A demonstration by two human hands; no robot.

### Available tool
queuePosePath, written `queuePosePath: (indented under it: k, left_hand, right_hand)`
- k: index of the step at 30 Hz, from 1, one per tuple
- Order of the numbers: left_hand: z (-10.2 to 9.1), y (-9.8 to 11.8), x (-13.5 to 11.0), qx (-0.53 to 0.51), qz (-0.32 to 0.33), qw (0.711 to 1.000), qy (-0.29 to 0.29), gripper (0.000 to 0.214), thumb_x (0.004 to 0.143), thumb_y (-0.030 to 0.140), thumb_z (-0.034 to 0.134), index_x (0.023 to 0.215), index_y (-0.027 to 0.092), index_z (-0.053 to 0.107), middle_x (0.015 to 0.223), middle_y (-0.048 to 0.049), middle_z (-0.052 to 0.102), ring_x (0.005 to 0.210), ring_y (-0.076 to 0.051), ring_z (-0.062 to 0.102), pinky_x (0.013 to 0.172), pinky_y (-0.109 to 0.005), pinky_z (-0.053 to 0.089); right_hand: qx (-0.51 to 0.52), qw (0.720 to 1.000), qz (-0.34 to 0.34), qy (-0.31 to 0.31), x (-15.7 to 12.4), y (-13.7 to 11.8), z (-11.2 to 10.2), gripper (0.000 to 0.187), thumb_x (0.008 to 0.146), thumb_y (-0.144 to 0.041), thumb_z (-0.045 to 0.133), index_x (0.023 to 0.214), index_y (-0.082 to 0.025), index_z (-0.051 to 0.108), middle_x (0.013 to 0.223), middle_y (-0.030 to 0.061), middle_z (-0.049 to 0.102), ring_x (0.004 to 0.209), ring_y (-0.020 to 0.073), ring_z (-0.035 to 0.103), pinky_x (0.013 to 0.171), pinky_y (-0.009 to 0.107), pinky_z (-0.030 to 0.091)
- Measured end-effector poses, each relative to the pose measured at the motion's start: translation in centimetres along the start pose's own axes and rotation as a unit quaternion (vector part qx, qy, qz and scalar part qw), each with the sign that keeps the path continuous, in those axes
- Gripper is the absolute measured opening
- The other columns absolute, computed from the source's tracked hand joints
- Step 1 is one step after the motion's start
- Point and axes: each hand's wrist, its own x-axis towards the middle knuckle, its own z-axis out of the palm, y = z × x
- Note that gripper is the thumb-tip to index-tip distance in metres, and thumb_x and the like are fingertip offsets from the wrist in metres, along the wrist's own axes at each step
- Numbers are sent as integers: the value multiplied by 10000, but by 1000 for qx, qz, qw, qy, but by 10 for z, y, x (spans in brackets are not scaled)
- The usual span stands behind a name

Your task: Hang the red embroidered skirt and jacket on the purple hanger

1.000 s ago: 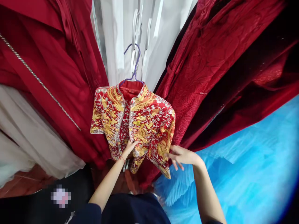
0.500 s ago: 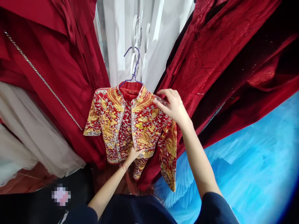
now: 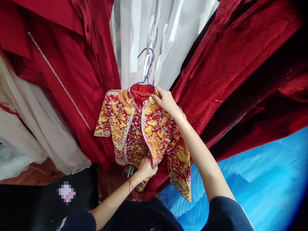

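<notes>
A small red jacket (image 3: 121,123) with gold and silver embroidery hangs in front of me on a purple wire hanger (image 3: 147,72). Its stand-up collar surrounds the hanger's shoulders, and the front parts down the middle. My left hand (image 3: 146,168), with a red string at the wrist, grips the lower front edge of the right-hand panel. At the collar's right side, my right hand (image 3: 166,100) has its fingers closed on the shoulder cloth. The jacket's far sleeve on the right dangles below my forearm.
Red gowns hang on the left (image 3: 72,64) and right (image 3: 204,83). White drapery (image 3: 131,35) and white hooks (image 3: 151,30) are behind the hanger. Pale tulle (image 3: 55,141) hangs at left; blue fabric (image 3: 252,179) spreads at lower right. A black surface (image 3: 31,202) lies at lower left.
My right hand has moved left from the outer shoulder to the collar and closed on the cloth. My left hand now grasps the front panel's lower edge, pulling it slightly outward.
</notes>
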Motion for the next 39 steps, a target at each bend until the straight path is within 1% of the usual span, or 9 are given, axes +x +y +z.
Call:
queuePosePath:
  k: [3, 6, 9, 12, 16, 25, 28, 34, 39]
  left_hand:
    - [5, 27, -2, 45, 35, 997, -53, 61, 704, 185, 671, 752, 203, 703, 783, -43, 728, 892, -230, 677, 925, -324, 502]
    - [-5, 42, 4, -15, 67, 989, -135, 166, 727, 178, 647, 877, 186, 719, 927, -28, 750, 954, -201, 660, 973, -308, 487]
    - [-21, 34, 12, -82, 28, 974, -211, 256, 691, 189, 691, 944, 169, 726, 1063, -29, 747, 1056, -215, 638, 1041, -332, 452]
    - [-26, 5, 12, -192, -91, 945, -247, 383, 542, 164, 801, 920, 180, 745, 1039, -20, 762, 1085, -252, 644, 1063, -373, 439]
    - [-20, -47, 2, -326, -221, 897, -201, 375, 501, 191, 831, 867, 149, 758, 903, -72, 778, 979, -298, 697, 990, -449, 494]
    - [-45, -125, -2, -406, -242, 881, -7, 394, 786, 363, 699, 1140, 193, 672, 1300, -121, 663, 1260, -242, 594, 1133, -436, 409]
    - [-26, -129, -13, -434, -243, 868, 13, 413, 810, 445, 683, 1136, 194, 654, 1352, -123, 631, 1289, -243, 571, 1152, -437, 385]
    - [35, -116, -13, -468, -235, 852, 18, 546, 621, 465, 853, 1041, 166, 674, 1301, -177, 660, 1274, -328, 578, 1152, -458, 367]
    - [46, -105, 7, -473, -221, 852, 32, 519, 653, 387, 835, 1092, 147, 700, 1268, -144, 687, 1292, -321, 559, 1147, -398, 375]
  right_hand:
    - [7, 1000, -9, 1, -3, 0, 0, 62, 930, -256, 544, 882, -223, 566, 702, 5, 553, 663, 170, 481, 709, 328, 386]
    - [10, 1000, -18, 7, -4, 1, 1, 77, 933, -254, 531, 864, -222, 541, 690, -2, 526, 656, 165, 465, 707, 323, 378]
    - [4, 999, -29, 16, -2, 6, 4, 95, 934, -265, 518, 851, -222, 530, 702, 5, 532, 669, 172, 471, 706, 323, 375]
    - [-11, 999, -34, 14, 1, 11, 5, 112, 940, -290, 498, 861, -225, 543, 744, 26, 571, 708, 189, 498, 718, 328, 384]
    - [-45, 999, -29, -6, 2, 15, 2, 182, 962, -371, 456, 932, -239, 578, 823, 53, 622, 771, 217, 534, 739, 340, 399]
    - [-81, 997, 11, -8, -6, 6, 5, 400, 978, -565, 380, 1073, -245, 601, 848, 68, 639, 811, 252, 573, 736, 357, 396]
    - [-64, 998, 12, -18, -10, 4, 5, 470, 954, -645, 383, 1029, -235, 599, 839, 66, 641, 790, 244, 574, 725, 352, 398]
    - [-39, 998, 32, -37, -35, 20, -15, 619, 911, -760, 317, 966, -208, 589, 798, 53, 640, 714, 198, 559, 669, 314, 384]
    - [-63, 996, 52, -31, -58, 36, -28, 584, 947, -711, 288, 868, -210, 578, 758, 43, 631, 671, 180, 559, 607, 283, 340]
